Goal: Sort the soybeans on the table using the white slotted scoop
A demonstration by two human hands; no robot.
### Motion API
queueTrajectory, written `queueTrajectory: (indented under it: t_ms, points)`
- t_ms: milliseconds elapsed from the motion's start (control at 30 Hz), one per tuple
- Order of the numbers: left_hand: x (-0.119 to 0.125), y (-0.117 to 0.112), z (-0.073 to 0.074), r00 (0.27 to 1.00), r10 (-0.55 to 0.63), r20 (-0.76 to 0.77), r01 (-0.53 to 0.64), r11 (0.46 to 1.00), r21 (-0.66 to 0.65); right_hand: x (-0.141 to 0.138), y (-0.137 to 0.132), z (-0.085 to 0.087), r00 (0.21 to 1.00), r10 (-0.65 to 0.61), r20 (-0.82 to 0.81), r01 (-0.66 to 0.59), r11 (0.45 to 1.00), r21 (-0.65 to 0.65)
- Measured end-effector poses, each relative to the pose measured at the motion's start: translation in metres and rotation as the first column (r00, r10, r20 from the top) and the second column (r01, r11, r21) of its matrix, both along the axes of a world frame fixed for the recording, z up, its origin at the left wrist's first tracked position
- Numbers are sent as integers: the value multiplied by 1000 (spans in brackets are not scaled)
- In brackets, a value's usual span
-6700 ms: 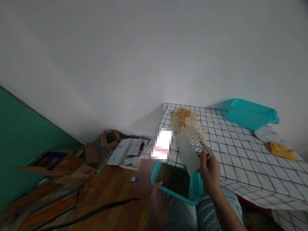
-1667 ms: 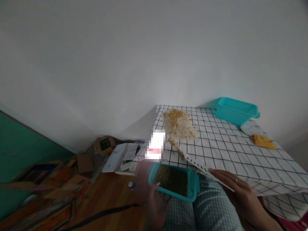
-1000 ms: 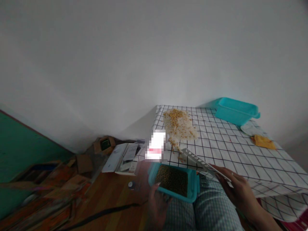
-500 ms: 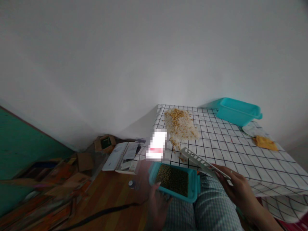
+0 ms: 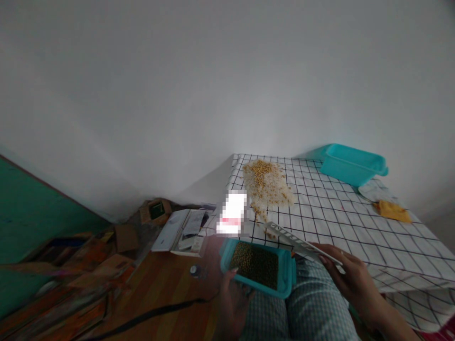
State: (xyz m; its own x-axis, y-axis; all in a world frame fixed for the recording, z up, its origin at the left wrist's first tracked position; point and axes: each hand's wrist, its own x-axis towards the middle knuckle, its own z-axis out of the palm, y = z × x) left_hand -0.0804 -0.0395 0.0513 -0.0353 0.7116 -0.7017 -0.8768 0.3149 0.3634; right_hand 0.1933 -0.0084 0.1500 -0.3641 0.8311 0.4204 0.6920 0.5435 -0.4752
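Note:
My right hand (image 5: 350, 279) grips a flat white slotted plastic sieve (image 5: 295, 240) by its near end, holding it almost level at the table's front edge. Its far tip hangs over a teal tray (image 5: 287, 279) filled with dark green beans (image 5: 255, 263), which rests on my lap. My left hand (image 5: 232, 296) holds that tray by its near left corner, fingers closed around the rim. A heap of yellow beans mixed with white grains (image 5: 266, 183) lies on the checked tablecloth (image 5: 337, 222) beyond the sieve.
An empty teal tray (image 5: 353, 164) stands at the table's far right, with an orange cloth (image 5: 393, 210) beside it. Books (image 5: 181, 229), cardboard boxes (image 5: 126, 237) and a black cable (image 5: 149, 315) lie on the wooden floor to the left. A white wall rises behind.
My right hand brought the sieve down from upright above the tray to nearly flat at the table edge, then shifted it slightly. The tray and my left hand stayed put.

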Motion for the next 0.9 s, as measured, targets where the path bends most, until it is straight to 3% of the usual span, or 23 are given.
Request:
queueTrajectory:
  t_ms: [133,433,633,900]
  points:
    - [0,0,-1,1000,14,-3,-14,1000,-12,2,3,-3,1000,-23,-10,23,1000,-8]
    - [-1,-2,-3,1000,2,-30,-2,1000,19,-1,7,0,998,54,28,-54,999,-6]
    - [0,0,1,1000,-1,-26,0,1000,-21,2,9,3,1000,0,14,0,1000,31]
    - [0,0,-6,999,-5,-46,4,1000,-22,1,14,-2,996,81,34,-80,996,-25]
